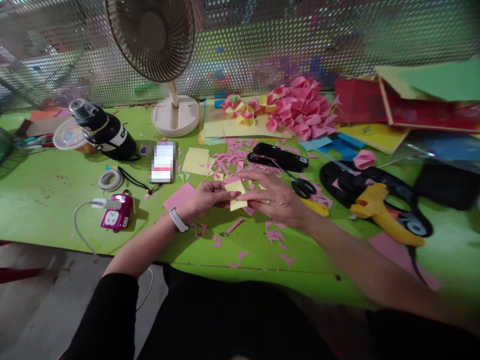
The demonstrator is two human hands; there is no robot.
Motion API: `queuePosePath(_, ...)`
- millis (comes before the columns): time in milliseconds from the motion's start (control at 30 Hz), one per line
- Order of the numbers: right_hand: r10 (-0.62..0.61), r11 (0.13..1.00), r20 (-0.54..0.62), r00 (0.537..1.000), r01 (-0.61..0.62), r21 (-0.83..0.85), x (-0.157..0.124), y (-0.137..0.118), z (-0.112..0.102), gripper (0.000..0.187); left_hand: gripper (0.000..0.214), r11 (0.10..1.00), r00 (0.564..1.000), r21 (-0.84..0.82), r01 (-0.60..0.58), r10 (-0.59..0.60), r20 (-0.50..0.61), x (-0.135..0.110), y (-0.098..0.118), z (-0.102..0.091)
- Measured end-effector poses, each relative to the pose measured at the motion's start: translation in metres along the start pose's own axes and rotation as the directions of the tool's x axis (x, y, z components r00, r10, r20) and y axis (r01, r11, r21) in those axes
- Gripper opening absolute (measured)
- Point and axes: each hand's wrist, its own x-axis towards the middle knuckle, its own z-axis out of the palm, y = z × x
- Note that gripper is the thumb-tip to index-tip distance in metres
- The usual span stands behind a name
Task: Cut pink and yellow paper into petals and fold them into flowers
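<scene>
Between my two hands is a small piece of pale yellow paper (237, 196), raised a little over the green table. My left hand (205, 200), with a light watch band on the wrist, pinches the paper's left side. From the right, my right hand (275, 199) grips the same paper between thumb and fingers. Behind my left hand lies a stack of yellow paper squares (196, 161), and a pink paper sheet (179, 196) is partly under that wrist. Black-handled scissors (303, 188) and a black stapler (278, 157) rest just beyond my right hand. Pink paper scraps (236, 155) are scattered around.
Pink paper flowers (300, 107) are heaped at the back. A fan (175, 117), a black bottle (112, 137), a phone (162, 162) and a tape roll (110, 180) stand or lie left. Right are a yellow glue gun (390, 215) and colored sheets (375, 136).
</scene>
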Motion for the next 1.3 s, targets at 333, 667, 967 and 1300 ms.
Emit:
queuePosePath(333, 0.491, 0.804, -0.011, 0.871, -0.449, 0.390, -0.001, -0.009, 0.013, 0.023, 0.051, 0.990, 0.985, 0.063, -0.129, 0.121, 0.121, -0.002, -0.003, 0.002)
queuePosePath(667, 0.539, 0.785, 0.002, 0.842, -0.503, 0.363, 0.001, -0.011, 0.011, 0.025, 0.044, 0.994, 0.982, 0.026, -0.104, 0.099, 0.159, -0.006, 0.000, 0.004)
queuePosePath(967, 0.503, 0.825, -0.011, 0.864, -0.476, 0.306, 0.003, -0.013, 0.010, 0.027, 0.040, 0.996, 0.982, 0.027, -0.090, 0.084, 0.171, -0.005, 0.000, 0.003)
queuePosePath(1300, 0.520, 0.814, -0.007, 0.854, -0.493, 0.306, 0.002, -0.013, 0.013, 0.025, 0.040, 0.994, 0.973, 0.015, -0.105, 0.100, 0.207, -0.004, -0.003, 0.003)
